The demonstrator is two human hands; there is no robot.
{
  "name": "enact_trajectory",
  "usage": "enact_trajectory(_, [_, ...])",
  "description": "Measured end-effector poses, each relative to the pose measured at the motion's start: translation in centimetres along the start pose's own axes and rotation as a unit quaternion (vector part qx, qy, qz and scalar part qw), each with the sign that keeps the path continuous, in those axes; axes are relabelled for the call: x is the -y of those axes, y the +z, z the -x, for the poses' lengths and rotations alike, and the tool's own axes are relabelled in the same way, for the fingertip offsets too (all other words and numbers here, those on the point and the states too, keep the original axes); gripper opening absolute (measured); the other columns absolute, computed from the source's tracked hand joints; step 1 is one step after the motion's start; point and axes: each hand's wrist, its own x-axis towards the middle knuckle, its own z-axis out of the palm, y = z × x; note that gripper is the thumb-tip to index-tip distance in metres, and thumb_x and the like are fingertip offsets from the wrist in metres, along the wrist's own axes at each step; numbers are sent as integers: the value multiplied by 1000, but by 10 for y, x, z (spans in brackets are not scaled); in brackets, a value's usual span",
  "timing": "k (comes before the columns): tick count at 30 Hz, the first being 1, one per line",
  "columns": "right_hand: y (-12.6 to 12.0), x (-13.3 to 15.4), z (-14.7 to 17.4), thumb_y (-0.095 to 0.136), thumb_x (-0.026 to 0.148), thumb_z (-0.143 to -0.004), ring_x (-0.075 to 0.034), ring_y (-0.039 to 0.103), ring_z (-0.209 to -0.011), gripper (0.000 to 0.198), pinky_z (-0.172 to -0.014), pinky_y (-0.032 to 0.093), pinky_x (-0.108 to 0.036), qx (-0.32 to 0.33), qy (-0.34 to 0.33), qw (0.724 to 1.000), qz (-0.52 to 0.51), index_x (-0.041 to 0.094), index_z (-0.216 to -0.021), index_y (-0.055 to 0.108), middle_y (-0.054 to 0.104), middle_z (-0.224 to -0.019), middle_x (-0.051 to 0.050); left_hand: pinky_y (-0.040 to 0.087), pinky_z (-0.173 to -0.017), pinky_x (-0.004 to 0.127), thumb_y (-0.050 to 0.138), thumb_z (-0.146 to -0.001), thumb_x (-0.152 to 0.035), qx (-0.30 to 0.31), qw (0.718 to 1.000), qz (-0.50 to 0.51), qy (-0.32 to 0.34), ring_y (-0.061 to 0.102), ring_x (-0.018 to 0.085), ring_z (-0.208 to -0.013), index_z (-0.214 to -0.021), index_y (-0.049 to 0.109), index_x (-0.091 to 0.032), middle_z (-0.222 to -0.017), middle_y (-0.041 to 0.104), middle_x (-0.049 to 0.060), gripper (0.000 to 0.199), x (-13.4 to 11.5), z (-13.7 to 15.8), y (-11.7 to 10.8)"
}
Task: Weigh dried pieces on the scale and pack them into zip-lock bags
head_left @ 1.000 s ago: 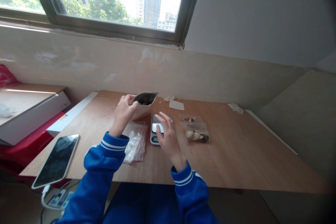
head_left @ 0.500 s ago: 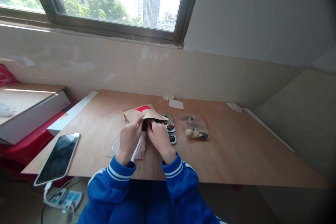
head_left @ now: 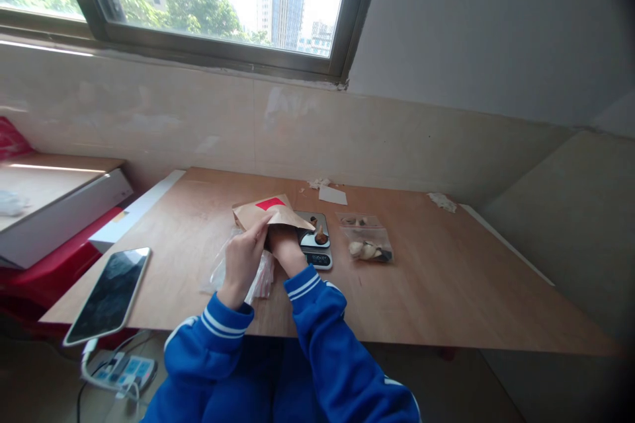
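A brown paper bag [head_left: 251, 213] with a red label is tipped toward me over the table, its mouth facing me. My left hand [head_left: 243, 258] pinches the edge of that mouth. My right hand [head_left: 285, 250] reaches inside the bag, so its fingers are hidden. Just right of the bag, a small digital scale [head_left: 325, 258] carries brown dried pieces [head_left: 321, 236] that look like mushrooms. Below my left hand lie clear zip bags [head_left: 262, 283]. To the right of the scale sits a filled zip bag [head_left: 366, 250] holding pale and dark dried pieces.
A phone [head_left: 109, 294] on a charging cable lies at the table's left edge, above a power strip [head_left: 129, 370]. Near the wall are a white card [head_left: 333, 195] and crumpled tissue [head_left: 319, 183]. More tissue [head_left: 443, 201] lies at the far right.
My right hand has moved left and gone deeper into the paper bag, uncovering more of the scale. My left hand still pinches the bag's edge.
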Motion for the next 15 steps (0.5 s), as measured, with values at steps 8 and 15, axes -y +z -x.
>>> enact_trajectory(8, [8, -9, 8, 45, 10, -90, -30, 52, -124, 35, -113, 29, -47, 38, 34, 998, 37, 11, -122, 57, 66, -118, -14, 37, -58, 22, 43, -95, -33, 1, 1000, 31, 0, 63, 16, -63, -126, 63, -28, -79, 73, 6, 37, 2, 7, 9])
enact_trajectory(15, [-6, -2, 22, 44, 13, -93, -31, 47, -129, 37, -115, 26, -46, -3, 21, 999, 34, 9, -129, 53, 60, -129, -15, 38, -58, 22, 46, -94, -34, -19, 999, 31, 4, 63, 16, -61, -124, 65, -29, -74, 72, 4, 36, 5, 8, 12])
